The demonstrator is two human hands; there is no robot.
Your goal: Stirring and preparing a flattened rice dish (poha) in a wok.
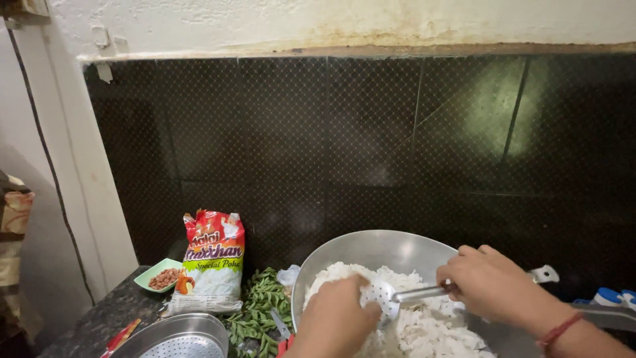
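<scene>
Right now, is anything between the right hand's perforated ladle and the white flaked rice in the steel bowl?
Nothing visible. The right hand holds the perforated ladle directly on the flaked rice; the left hand rests beside it.

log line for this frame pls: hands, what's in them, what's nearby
left hand: in white flakes, grip unclear | right hand: grip shut on slotted spoon | steel bowl | nearby: green leaves, printed packet, peanut dish

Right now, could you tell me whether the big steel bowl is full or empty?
Partly full. The steel bowl holds a heap of white flaked rice, while its far inner wall shows bare metal. The slotted spoon rests in the heap.
</scene>
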